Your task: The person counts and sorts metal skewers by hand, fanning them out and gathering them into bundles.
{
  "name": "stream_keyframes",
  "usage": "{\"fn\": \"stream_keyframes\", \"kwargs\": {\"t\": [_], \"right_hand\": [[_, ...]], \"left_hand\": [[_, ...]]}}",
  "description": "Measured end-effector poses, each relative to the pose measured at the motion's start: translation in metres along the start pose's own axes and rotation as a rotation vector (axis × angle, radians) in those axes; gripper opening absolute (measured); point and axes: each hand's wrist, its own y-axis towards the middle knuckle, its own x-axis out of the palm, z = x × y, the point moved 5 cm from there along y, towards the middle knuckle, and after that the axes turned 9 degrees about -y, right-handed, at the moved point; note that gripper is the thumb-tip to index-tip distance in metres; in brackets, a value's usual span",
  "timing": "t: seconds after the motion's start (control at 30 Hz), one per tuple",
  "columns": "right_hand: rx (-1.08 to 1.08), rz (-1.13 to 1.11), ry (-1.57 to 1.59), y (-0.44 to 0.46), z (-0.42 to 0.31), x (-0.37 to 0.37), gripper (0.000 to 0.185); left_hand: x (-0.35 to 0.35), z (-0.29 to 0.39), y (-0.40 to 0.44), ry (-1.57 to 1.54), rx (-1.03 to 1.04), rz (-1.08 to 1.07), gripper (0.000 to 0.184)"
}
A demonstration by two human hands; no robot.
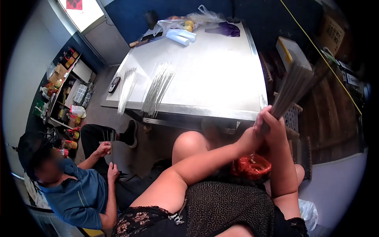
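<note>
A thick bundle of thin metal skewers point(290, 85) is held tilted up to the right, past the table's right edge. My right hand point(274, 123) is wrapped round its lower end. My left hand point(254, 136) is closed against the same lower end, just beside the right hand, its fingers partly hidden. Below my forearms sits a red plastic bag point(252, 166); its contents are unclear. On the metal-topped table point(213, 71) lie a larger pile of skewers point(160, 87) and a smaller pile of skewers point(127, 89), their ends near the front edge.
At left, a seated co-worker point(79, 189) holds a few skewers point(110, 144). A mobile phone point(114, 84) lies at the table's left edge. Knives point(146, 41), plastic bags point(205, 17) and a purple bag point(227, 29) are at the back. Shelves with bottles point(65, 87) stand left.
</note>
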Motion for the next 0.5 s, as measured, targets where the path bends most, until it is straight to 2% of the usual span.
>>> {"fn": "stream_keyframes", "kwargs": {"t": [0.03,0.07,0.17,0.2,0.27,0.3,0.4,0.47,0.5], "right_hand": [[0.031,-0.015,0.149,-0.010,0.003,-0.003,0.015],[-0.006,-0.068,0.146,-0.018,0.002,-0.003,0.026],[-0.024,-0.016,0.178,-0.044,0.006,-0.011,0.032],[-0.041,-0.020,0.172,-0.050,0.006,-0.014,0.033],[-0.064,0.028,0.187,-0.058,0.003,-0.022,0.034],[-0.080,0.072,0.197,-0.065,-0.001,-0.029,0.034],[-0.218,0.119,0.190,-0.079,-0.030,-0.049,0.035],[-0.293,0.152,0.208,-0.089,-0.050,-0.054,0.036],[-0.312,0.176,0.234,-0.095,-0.057,-0.053,0.036]], "left_hand": [[0.006,-0.003,-0.008,-0.081,-0.042,-0.003,0.028],[0.012,-0.004,-0.015,-0.195,-0.035,0.001,0.024],[0.033,-0.018,-0.033,-0.122,-0.207,0.000,0.035],[0.036,-0.017,-0.034,-0.118,-0.204,-0.016,0.035],[0.048,-0.012,-0.037,-0.240,-0.166,-0.120,0.052],[0.051,-0.009,-0.038,-0.354,-0.078,-0.220,0.067],[0.061,0.011,-0.039,-0.342,-0.056,-0.404,0.067],[0.062,0.001,-0.034,-0.766,-0.373,-0.178,0.062],[0.066,-0.006,-0.038,-0.963,-0.540,-0.041,0.066]]}}
